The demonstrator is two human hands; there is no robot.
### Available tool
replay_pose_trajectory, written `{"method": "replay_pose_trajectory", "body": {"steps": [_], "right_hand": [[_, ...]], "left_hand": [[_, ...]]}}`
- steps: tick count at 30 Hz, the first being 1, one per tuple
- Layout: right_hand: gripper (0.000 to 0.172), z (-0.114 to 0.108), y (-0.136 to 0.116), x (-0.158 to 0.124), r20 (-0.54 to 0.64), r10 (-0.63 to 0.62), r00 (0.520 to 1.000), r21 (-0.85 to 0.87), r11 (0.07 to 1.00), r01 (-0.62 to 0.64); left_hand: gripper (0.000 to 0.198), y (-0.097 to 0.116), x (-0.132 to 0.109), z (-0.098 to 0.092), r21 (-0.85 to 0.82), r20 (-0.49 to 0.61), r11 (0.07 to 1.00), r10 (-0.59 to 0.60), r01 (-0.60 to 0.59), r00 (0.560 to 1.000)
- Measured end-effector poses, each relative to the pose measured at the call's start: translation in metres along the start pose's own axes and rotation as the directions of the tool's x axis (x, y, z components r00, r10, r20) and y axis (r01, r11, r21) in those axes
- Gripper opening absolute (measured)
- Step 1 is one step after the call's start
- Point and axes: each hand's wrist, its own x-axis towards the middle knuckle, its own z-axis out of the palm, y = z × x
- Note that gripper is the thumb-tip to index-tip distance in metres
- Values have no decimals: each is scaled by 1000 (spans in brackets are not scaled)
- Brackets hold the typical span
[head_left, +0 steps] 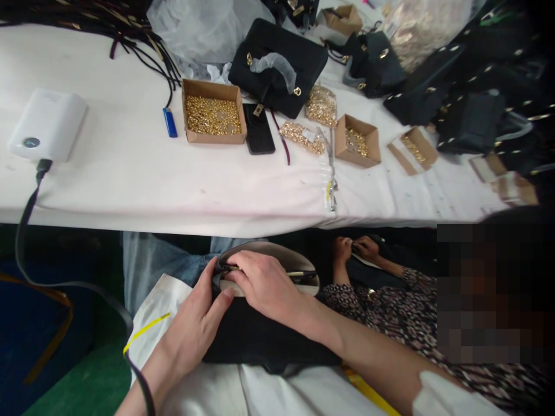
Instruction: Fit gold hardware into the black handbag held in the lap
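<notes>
A black handbag [269, 335] with a pale lining lies on my lap, its mouth open toward the table. My left hand [203, 312] grips the bag's left end, thumb over the near rim and fingers along the outer side. Inside the mouth, my right hand [264, 283] has its thumb and fingers closed around the left end of a gold-toothed zipper [302, 274]. The zipper's right part shows beyond my right wrist; its middle is hidden behind that hand. Whether a small pull tab sits between the fingertips, I cannot tell.
Across the white table [130, 185] stand a box of gold studs [212, 115], a phone [261, 136], a blue lighter [170, 122], a white power unit [50, 124] with a cable, and several black bags [281, 63]. To my right a co-worker's hands [355, 248] handle another dark bag.
</notes>
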Motion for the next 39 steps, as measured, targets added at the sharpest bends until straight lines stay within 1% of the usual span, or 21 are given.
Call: {"method": "replay_pose_trajectory", "body": {"steps": [3,6,10,13,16,20,24,27,30,33,36,39], "right_hand": [[10,-6,4,3,-14,0,1000,93,996,2],[6,-12,5,5,-26,44,999,132,990,-40],[6,-21,7,7,9,63,998,188,980,-64],[5,-27,11,7,33,100,994,234,967,-105],[3,-33,15,6,48,140,989,272,951,-148],[3,-37,20,3,91,154,984,312,934,-175],[2,-41,28,1,110,156,982,311,933,-183],[2,-43,32,-1,131,141,981,325,929,-177],[4,-46,31,0,133,130,983,311,936,-166],[1,-45,25,1,111,132,985,267,951,-157],[4,-39,20,3,80,76,994,222,971,-92],[2,-28,18,1,32,18,999,117,993,-22]], "left_hand": [[82,-8,2,2,-42,-21,999,1,-2,1000],[79,-11,3,3,-76,-18,997,20,-21,1000],[80,-9,4,2,-122,-23,992,3,-6,1000],[80,-9,4,3,-133,-29,991,4,-8,1000],[75,-12,4,4,-131,-29,991,4,-8,1000],[66,-12,4,5,-125,-35,992,9,-14,999],[64,-5,5,6,-109,-36,993,35,-38,999],[65,-4,5,6,-116,-38,993,31,-35,999],[66,-5,5,5,-125,-36,992,22,-26,999],[68,-6,5,4,-120,-18,992,26,-28,999],[72,-6,5,2,-116,6,993,12,-12,1000],[80,-5,5,1,-112,18,994,1,1,1000]]}}
